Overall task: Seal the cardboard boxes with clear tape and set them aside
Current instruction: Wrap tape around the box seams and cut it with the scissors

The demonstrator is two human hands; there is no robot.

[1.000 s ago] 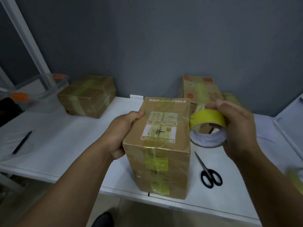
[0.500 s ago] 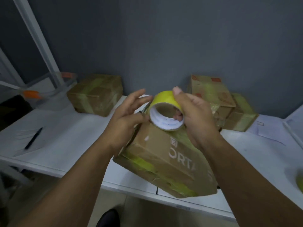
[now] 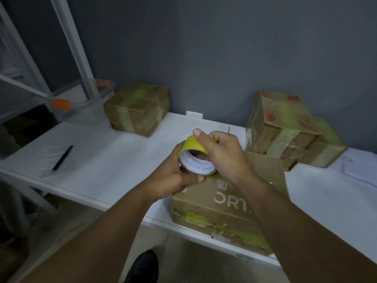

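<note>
A cardboard box (image 3: 230, 203) with white lettering and yellowish tape bands lies on its side at the front edge of the white table (image 3: 114, 160). Just above its upper left corner, a yellow tape roll (image 3: 195, 158) with a white core is held by both hands. My right hand (image 3: 222, 152) grips the roll from above, thumb on its yellow outer face. My left hand (image 3: 173, 178) cups it from below and the left, fingers curled under the rim. Part of the box top is hidden behind my hands and right forearm.
A taped box (image 3: 138, 109) sits at the back left. Two or more taped boxes (image 3: 285, 129) are stacked at the back right against the grey wall. A pen (image 3: 62, 157) on paper lies at the left. A clear bin (image 3: 85, 103) with orange clips stands far left.
The box went from standing upright to lying on its side. The roll moved from the box's right to above its corner, and my left hand left the box and closed under the roll.
</note>
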